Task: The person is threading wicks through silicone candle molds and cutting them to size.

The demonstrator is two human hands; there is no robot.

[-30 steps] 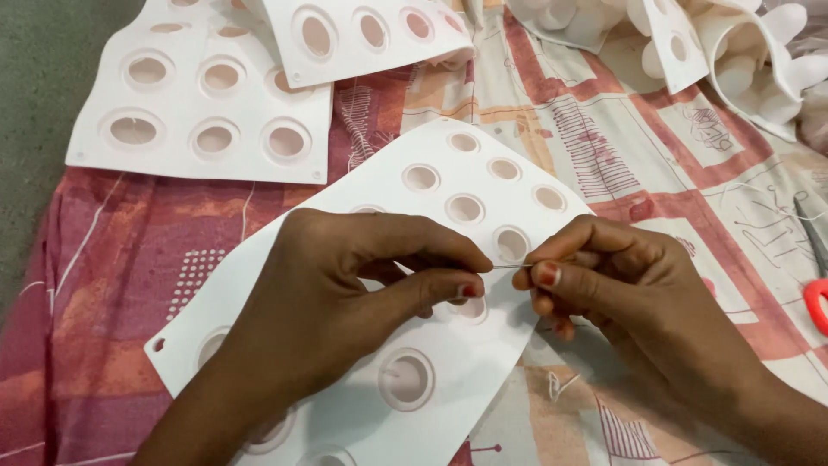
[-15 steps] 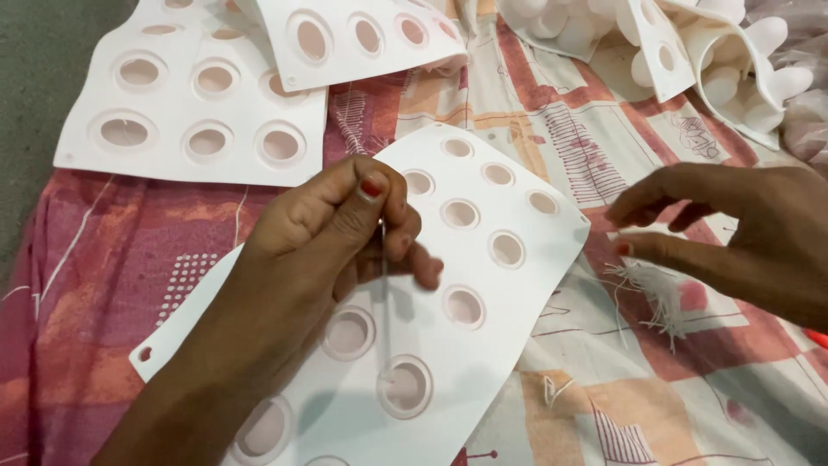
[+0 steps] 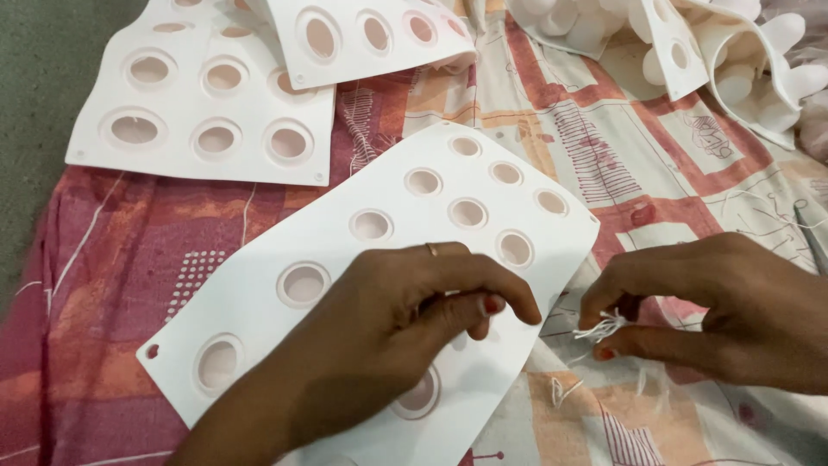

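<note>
Near the middle of the patterned cloth (image 3: 535,112) lies a white sheet (image 3: 345,276) with rows of round holes. It sits slanted, with one corner pointing toward the far right and one toward the near left.

A small bunch of white threads (image 3: 601,327) is just off the sheet's right edge. The right hand (image 3: 716,306) pinches this bunch between its thumb and fingers, low over the cloth. More loose white bits (image 3: 562,390) lie on the cloth just beside it.

The left hand (image 3: 405,319) rests on the near part of the sheet. Its fingers are curled in and its thumb presses against them, as if it nips something very thin. I cannot tell what it is.

It looks like the step in hand is picking up thread, with the sheet held down. A next move would need both hands close together and very steady, because the thread is tiny and floppy. The pinch has to be gentle, or the bunch may slip or fall apart.

Farther off, at the far left corner of the cloth, two more white sheets (image 3: 198,103) overlap. At the far right corner sits a heap of curled white pieces (image 3: 733,52). A thin grey tool (image 3: 811,237) peeks in at the right edge.
</note>
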